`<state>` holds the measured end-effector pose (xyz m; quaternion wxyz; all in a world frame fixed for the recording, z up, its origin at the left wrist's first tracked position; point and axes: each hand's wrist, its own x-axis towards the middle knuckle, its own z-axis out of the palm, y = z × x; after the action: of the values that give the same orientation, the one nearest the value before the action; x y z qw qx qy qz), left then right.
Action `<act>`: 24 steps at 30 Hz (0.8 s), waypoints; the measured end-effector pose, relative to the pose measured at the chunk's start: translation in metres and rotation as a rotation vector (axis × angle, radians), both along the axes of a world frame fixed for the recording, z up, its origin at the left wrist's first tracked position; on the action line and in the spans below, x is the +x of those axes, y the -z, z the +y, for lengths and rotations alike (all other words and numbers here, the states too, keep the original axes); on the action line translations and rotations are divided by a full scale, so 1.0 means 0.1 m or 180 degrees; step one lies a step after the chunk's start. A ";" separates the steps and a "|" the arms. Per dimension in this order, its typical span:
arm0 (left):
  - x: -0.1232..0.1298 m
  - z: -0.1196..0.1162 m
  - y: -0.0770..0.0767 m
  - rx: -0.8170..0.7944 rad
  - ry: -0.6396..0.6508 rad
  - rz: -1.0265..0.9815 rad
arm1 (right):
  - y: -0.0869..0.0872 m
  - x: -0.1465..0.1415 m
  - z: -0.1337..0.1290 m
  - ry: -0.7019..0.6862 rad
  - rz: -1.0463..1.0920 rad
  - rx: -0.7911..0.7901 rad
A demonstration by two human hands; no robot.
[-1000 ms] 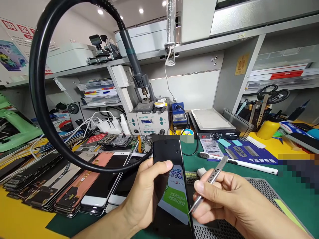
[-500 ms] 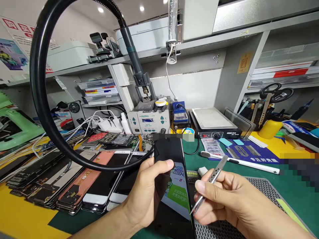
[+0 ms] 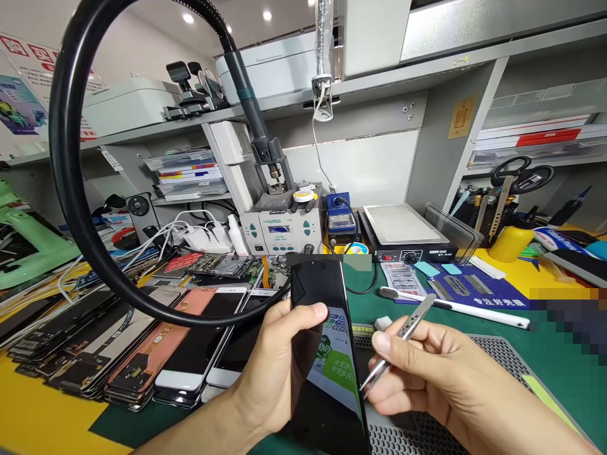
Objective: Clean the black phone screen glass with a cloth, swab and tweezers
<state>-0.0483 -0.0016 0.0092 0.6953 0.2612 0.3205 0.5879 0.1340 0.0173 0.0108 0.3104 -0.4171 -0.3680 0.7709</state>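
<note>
A black smartphone [image 3: 315, 395] is held upright and slightly tilted by my left hand [image 3: 265, 373], the thumb lying across its glossy front and the fingers behind it. The glass reflects a green and white poster. My right hand [image 3: 422, 366] pinches metal tweezers [image 3: 403, 335] between thumb and fingers. Their tips point down and left, at the phone's right edge; whether they touch it I cannot tell. Below my right hand lies a grey honeycomb mat [image 3: 403, 439], and a toothbrush [image 3: 455, 308] with a white handle lies just beyond.
Stacked phone screens [image 3: 190, 341] fill the left side. A thick black hose [image 3: 59, 139] loops over them from the hot-air station [image 3: 279, 230]. Behind stand a heating plate [image 3: 403, 230] and a blue soldering station [image 3: 342, 218]. A yellow bottle [image 3: 509, 243] is at the right.
The tweezer tips have moved slightly upward along the phone's right edge. My left hand keeps the same hold, and the view has shifted a little.
</note>
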 end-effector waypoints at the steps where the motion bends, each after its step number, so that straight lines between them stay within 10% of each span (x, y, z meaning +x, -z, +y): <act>1: 0.00 0.00 0.00 -0.0007 -0.0016 0.0005 | 0.01 0.00 0.00 0.0001 -0.0005 0.0004; 24: 0.01 -0.01 -0.02 0.0017 0.0073 -0.0063 | 0.01 0.04 0.02 -0.0425 0.0020 0.0037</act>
<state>-0.0475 -0.0025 0.0107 0.7044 0.2608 0.3090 0.5833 0.1375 0.0197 0.0098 0.2618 -0.3874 -0.3985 0.7890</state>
